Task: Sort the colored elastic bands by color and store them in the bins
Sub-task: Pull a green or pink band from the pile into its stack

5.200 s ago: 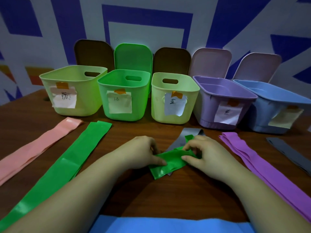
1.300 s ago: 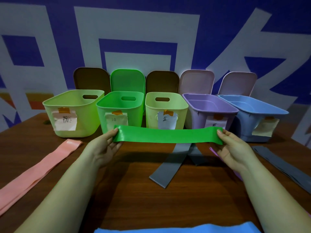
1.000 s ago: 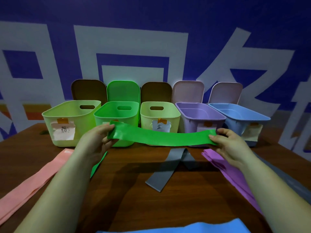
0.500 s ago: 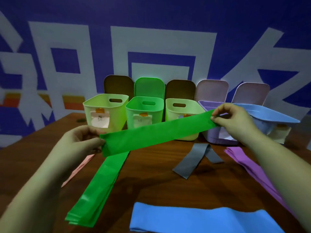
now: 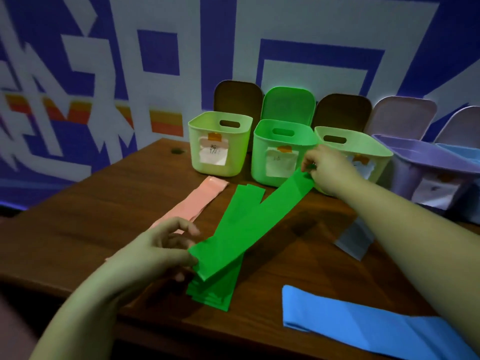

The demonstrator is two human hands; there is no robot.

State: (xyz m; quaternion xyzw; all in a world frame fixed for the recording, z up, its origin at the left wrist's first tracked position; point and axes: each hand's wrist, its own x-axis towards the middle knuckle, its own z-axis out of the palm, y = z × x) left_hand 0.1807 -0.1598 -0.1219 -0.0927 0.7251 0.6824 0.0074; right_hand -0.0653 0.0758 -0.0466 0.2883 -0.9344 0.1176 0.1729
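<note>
A green elastic band [image 5: 259, 219] is stretched flat between my hands, slanting low over a stack of green bands [image 5: 228, 258] on the wooden table. My left hand [image 5: 161, 245] pinches its near end. My right hand [image 5: 324, 167] pinches its far end in front of the green bin [image 5: 283, 131]. A pink band [image 5: 197, 201] lies left of the stack. A blue band [image 5: 363, 323] lies at the near right, and a grey band [image 5: 355, 237] shows partly under my right forearm.
Open bins stand in a row at the back: a yellow-green bin [image 5: 218, 141], the green one, a pale yellow-green bin [image 5: 358, 149], a purple bin [image 5: 428, 162] and a blue bin at the frame's right edge. Lids lean on the patterned wall. The table's left edge [image 5: 78, 188] is near.
The view has swung left and down. Both hands have lowered the stretched green band from mid-air to just over the green stack, my left hand now near the stack's close end.
</note>
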